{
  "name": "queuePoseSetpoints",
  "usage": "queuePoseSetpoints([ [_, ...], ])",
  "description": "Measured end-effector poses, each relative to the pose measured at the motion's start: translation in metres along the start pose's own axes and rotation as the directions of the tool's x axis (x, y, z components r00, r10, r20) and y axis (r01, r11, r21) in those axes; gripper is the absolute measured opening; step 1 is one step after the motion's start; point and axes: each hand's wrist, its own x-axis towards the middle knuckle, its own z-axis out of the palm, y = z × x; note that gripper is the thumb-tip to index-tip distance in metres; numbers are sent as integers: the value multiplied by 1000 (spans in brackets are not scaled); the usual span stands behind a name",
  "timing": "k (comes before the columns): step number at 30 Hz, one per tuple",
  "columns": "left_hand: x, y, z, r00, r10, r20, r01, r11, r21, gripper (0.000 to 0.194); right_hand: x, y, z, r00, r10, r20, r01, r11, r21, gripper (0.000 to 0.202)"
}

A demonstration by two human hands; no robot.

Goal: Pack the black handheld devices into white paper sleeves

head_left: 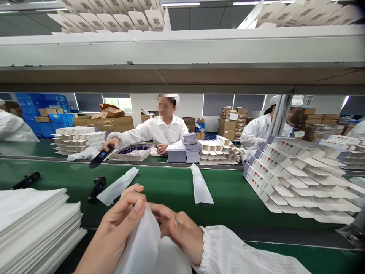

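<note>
My left fingers [138,207] pinch a white sleeve [146,239], seemingly unfinished; my right fingers' [174,225] grip is unclear. Beyond them lie two others [200,186] [118,186].

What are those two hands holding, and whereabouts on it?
A translucent white sleeve: the left hand pinches its top edge; whether the right hand grips it is unclear.

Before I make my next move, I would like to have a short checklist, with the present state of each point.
1. Left hand grips the pouch: ok.
2. Right hand grips it too: cannot tell, some fingers are hidden.
3. Pouch is empty: cannot tell, its inside is not visible.
4. Box stack is apart from the right hand: ok, it stands farther right.
5. Co-worker's device is away from the belt: not ok, it reaches over the far edge.
</note>
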Motion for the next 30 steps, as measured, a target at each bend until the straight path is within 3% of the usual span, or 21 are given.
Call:
queuePoseSetpoints([
  [3, -8, 10, 0, 997, -25, -69, 14, 988, -155, 28, -1, 6, 9, 999, 17, -51, -10, 990, 144, 52],
  [7, -18, 25, 2, 973, -58, -224, -27, 933, -360, 28, -4, 36, 21, 980, 157, -119, -128, 967, 219, 95],
  [9, -18, 29, 3, 966, -91, -243, -2, 935, -356, 28, -6, 45, 28, 965, 249, -84, -228, 952, 204, 96],
  [11, -12, 27, 6, 979, -113, -171, 55, 950, -309, 27, -4, 43, 28, 945, 308, -115, -274, 931, 239, 81],
  [13, -2, 17, 8, 990, -69, -127, 39, 974, -225, 32, 6, 33, 12, 907, 335, -256, -271, 929, 254, 65],
  [15, 9, -3, 9, 977, 58, -205, -73, 995, -68, 37, 22, 25, -19, 827, 311, -469, -254, 950, 181, 54],
  [17, 14, -32, 7, 957, 168, -236, -136, 980, 145, 33, 41, 24, -60, 710, 219, -669, -272, 962, 25, 40],
  [18, 14, -48, 6, 966, 188, -179, -143, 961, 237, 30, 50, 28, -80, 634, 193, -749, -356, 932, -62, 35],
  [19, 14, -63, 5, 982, 164, -95, -128, 943, 308, 28, 58, 33, -100, 602, 179, -778, -393, 915, -94, 34],
  [21, 9, -88, 3, 998, 4, 57, -26, 924, 380, 26, 68, 46, -134, 560, 148, -815, -461, 873, -158, 33],
  [23, 2, -101, 3, 977, -118, 178, 28, 899, 437, 27, 70, 60, -158, 535, 112, -838, -526, 819, -227, 32],
  [26, -3, -102, 4, 944, -145, 295, -22, 868, 495, 21, 64, 70, -172, 522, 20, -853, -620, 696, -363, 33],
  [29, -1, -99, 5, 935, -122, 334, -68, 860, 506, 14, 54, 64, -163, 568, -86, -818, -635, 587, -502, 39],
  [30, 0, -99, 5, 938, -117, 326, -67, 862, 502, 13, 50, 60, -155, 612, -105, -784, -614, 562, -554, 37],
])
